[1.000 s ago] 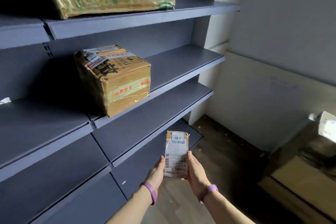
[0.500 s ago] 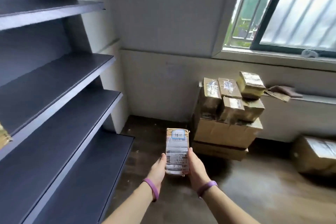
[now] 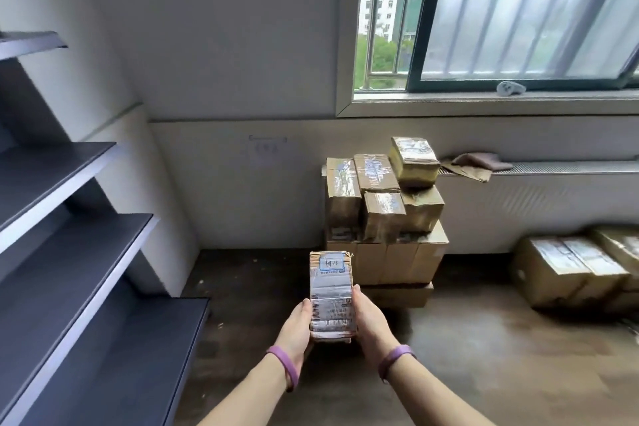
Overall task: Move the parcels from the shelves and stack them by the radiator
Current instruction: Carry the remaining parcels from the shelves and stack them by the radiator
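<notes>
Short of the radiator and the stack at its end, the left hand and right hand held the parcel, fingers gripping its long sides, likely to carry it level.

White walls — barred window, dark floor

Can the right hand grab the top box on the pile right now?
Probably not yet. The right hand and left hand both hold the parcel, and the top box sits across open floor, seemingly beyond arm's length. Nothing blocks the way, though.
</notes>
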Tool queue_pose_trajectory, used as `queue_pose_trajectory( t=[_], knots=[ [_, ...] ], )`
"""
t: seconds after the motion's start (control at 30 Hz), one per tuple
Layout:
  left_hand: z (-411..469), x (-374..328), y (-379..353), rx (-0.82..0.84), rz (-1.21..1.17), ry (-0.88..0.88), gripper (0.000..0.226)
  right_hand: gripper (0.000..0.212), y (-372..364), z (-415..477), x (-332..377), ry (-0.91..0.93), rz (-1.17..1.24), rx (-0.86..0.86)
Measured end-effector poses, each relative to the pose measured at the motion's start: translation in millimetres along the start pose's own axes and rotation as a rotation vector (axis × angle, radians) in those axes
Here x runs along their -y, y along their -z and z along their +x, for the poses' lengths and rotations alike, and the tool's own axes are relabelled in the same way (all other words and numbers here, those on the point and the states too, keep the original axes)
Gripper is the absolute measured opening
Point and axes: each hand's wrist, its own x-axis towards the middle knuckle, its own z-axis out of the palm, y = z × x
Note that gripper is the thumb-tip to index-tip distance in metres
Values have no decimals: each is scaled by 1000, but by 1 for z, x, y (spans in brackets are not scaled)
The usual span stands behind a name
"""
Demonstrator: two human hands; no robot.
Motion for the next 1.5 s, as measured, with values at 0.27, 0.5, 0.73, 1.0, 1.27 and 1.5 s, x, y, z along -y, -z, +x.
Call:
queue_pose_trajectory(
  t=[0.27, 0.5, 0.73, 1.0, 1.27, 1.5],
  knots=[
    [55, -18, -21, 0, 96, 33, 32, 35, 29, 56, 17, 17, -74, 25],
    [145, -45, -17, -6, 147, 132, 36, 31, 26, 123, 37, 7, -172, 2],
    [244, -86, -12, 52, 147, 168, 26, 30, 14, 204, 72, -23, -181, -57],
    [309, -111, -5, 73, 197, 202, 18, 28, 4, 267, 87, -73, -184, -103],
    [362, -107, -21, -34, 223, 255, 24, 21, 24, 322, 102, -61, -300, -151],
    [398, -88, -48, -237, -122, 386, 18, 27, 45, 380, 121, -29, -635, -37]
  ],
)
